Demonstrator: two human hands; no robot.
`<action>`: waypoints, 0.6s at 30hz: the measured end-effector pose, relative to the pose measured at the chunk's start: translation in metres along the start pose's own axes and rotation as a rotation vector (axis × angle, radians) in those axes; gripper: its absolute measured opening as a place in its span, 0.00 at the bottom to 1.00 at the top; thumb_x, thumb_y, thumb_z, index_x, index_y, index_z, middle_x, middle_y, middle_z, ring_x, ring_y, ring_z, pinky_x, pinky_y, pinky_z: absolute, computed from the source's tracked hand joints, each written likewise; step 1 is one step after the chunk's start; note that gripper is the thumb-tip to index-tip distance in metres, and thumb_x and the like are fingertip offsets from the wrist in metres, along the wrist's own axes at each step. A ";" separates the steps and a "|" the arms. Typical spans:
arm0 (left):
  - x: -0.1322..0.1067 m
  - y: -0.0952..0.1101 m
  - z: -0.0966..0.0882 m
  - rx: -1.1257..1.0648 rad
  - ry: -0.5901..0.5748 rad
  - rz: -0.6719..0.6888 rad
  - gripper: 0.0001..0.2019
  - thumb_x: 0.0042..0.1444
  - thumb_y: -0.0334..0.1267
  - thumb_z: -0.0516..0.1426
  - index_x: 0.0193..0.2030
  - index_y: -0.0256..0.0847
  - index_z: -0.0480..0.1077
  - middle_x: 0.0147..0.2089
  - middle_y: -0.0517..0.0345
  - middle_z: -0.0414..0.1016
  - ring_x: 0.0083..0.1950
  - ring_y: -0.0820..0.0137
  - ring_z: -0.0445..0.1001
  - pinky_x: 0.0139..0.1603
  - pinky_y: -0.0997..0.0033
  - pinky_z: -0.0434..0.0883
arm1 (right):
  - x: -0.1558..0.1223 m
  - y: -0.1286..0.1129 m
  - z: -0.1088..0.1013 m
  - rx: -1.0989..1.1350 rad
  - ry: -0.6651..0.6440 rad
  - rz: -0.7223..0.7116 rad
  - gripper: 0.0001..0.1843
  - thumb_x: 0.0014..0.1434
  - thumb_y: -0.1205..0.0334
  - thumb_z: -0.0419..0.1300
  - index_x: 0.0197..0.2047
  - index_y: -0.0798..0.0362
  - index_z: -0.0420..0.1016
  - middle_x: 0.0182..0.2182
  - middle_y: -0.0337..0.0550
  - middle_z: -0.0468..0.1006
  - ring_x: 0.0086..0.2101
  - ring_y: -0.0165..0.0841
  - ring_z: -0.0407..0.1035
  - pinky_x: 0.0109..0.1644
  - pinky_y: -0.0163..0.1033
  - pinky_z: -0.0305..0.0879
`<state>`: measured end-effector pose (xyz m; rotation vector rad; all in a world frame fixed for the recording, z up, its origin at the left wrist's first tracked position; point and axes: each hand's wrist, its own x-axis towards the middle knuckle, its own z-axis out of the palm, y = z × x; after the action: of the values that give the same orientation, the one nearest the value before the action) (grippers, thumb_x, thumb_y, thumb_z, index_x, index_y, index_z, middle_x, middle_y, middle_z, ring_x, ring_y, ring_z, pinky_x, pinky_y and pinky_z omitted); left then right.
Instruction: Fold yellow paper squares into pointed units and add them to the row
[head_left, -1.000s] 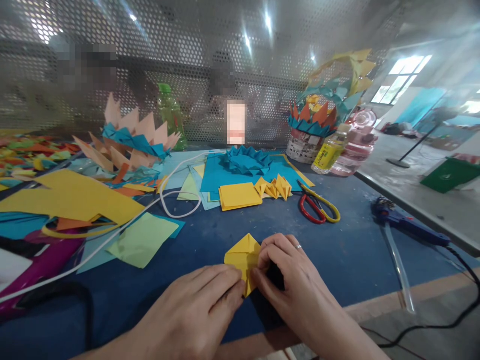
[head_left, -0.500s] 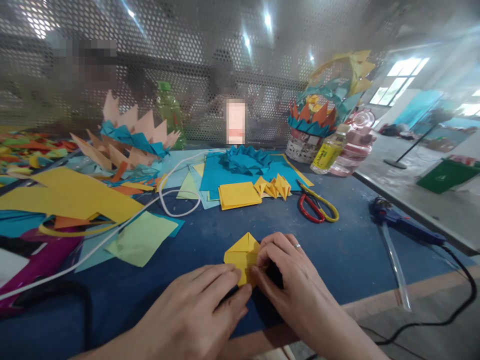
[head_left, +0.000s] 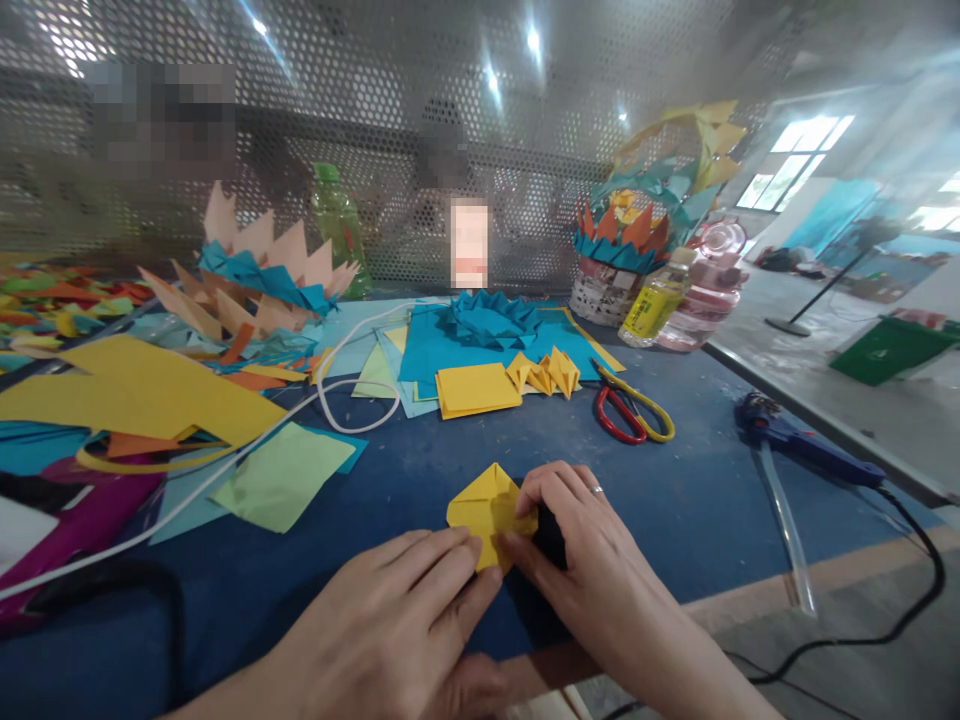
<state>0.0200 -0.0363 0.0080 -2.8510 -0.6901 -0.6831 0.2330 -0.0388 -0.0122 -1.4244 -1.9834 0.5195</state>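
Note:
A small piece of folded yellow paper (head_left: pixel 491 510) lies on the blue tabletop in front of me, its pointed end facing away. My left hand (head_left: pixel 397 610) presses its fingertips on the paper's lower left edge. On the other side, my right hand (head_left: pixel 581 540), with a ring on one finger, pinches the paper's right edge between thumb and fingers. Beyond the paper sit a stack of yellow paper (head_left: pixel 478 390) and several folded yellow pieces (head_left: pixel 546 372). Red-and-yellow scissors (head_left: pixel 634 405) lie to their right.
A blue glue gun (head_left: pixel 810 440) with a trailing cord rests at the right edge. Bottles (head_left: pixel 701 300) and a paper-trimmed basket (head_left: pixel 611 270) stand at the back right. Leftward are a white cable (head_left: pixel 247 455), green paper (head_left: pixel 289 475), a purple tool (head_left: pixel 90 520) and a pleated paper piece (head_left: pixel 262 260).
My right fingers have shifted slightly, and more of the yellow paper's right side now shows between thumb and fingers. The left thumb sits a little differently. The view moved only slightly.

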 end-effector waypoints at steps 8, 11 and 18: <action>0.000 0.000 -0.001 -0.014 -0.028 -0.013 0.22 0.74 0.47 0.44 0.50 0.37 0.75 0.48 0.49 0.80 0.50 0.63 0.77 0.54 0.67 0.74 | -0.001 0.006 -0.004 -0.059 0.028 -0.020 0.11 0.64 0.78 0.53 0.39 0.51 0.63 0.41 0.43 0.68 0.42 0.38 0.62 0.49 0.49 0.61; -0.001 0.000 -0.001 -0.025 -0.017 -0.020 0.22 0.73 0.48 0.45 0.50 0.36 0.75 0.48 0.49 0.79 0.50 0.64 0.77 0.55 0.67 0.74 | -0.004 0.006 -0.003 -0.071 0.106 -0.102 0.10 0.65 0.77 0.53 0.39 0.52 0.67 0.41 0.44 0.70 0.42 0.37 0.63 0.49 0.47 0.62; -0.001 0.003 0.000 -0.001 -0.006 -0.024 0.22 0.74 0.48 0.45 0.51 0.34 0.74 0.47 0.48 0.80 0.49 0.63 0.78 0.53 0.66 0.75 | -0.020 0.000 -0.010 -0.009 -0.089 -0.395 0.24 0.63 0.78 0.49 0.54 0.49 0.75 0.46 0.44 0.77 0.44 0.37 0.67 0.49 0.42 0.69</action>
<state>0.0210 -0.0393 0.0073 -2.8518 -0.7263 -0.6786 0.2436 -0.0584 -0.0104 -0.9879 -2.2655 0.4003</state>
